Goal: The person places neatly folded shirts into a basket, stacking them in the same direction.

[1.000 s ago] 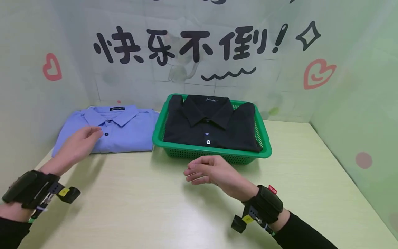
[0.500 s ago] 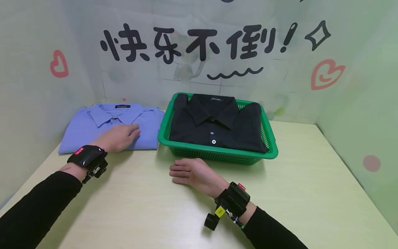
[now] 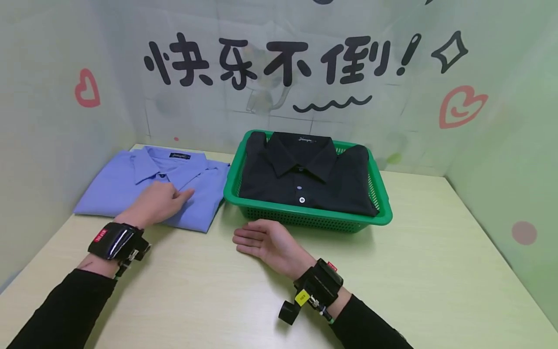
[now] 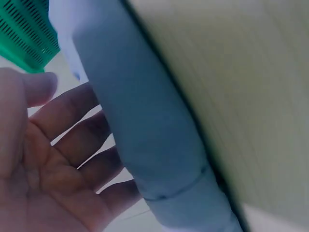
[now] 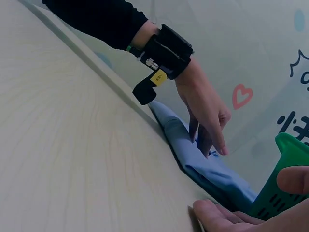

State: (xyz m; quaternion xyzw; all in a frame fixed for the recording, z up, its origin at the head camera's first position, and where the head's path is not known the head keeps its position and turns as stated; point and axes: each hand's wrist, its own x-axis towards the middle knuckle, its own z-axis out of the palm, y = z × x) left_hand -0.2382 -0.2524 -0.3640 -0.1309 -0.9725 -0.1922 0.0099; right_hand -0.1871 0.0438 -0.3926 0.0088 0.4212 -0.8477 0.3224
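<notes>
A folded light-blue collared shirt [image 3: 109, 186] lies at the back left of the table, slightly askew, its right front corner angled forward. My left hand [image 3: 158, 202] is on its front, below the collar. In the left wrist view the fingers [image 4: 79, 137] reach over the shirt's top with their tips hidden behind the fabric [image 4: 135, 101]. My right hand [image 3: 273, 245], empty, is held with the palm turned up and left, fingers extended, in front of the green basket [image 3: 305, 213]. Inside the basket lies a folded black shirt [image 3: 266, 186].
Behind the shirts hangs a pale printed cloth [image 3: 401, 111] with black characters and red hearts. Another such panel [image 3: 514, 194] stands along the right side. The basket stands right beside the blue shirt, on a light wooden table [image 3: 418, 271].
My left hand has moved right and onto the blue shirt, which has turned, its right front corner coming forward. My right hand has shifted left, palm more turned up and fingers straighter.
</notes>
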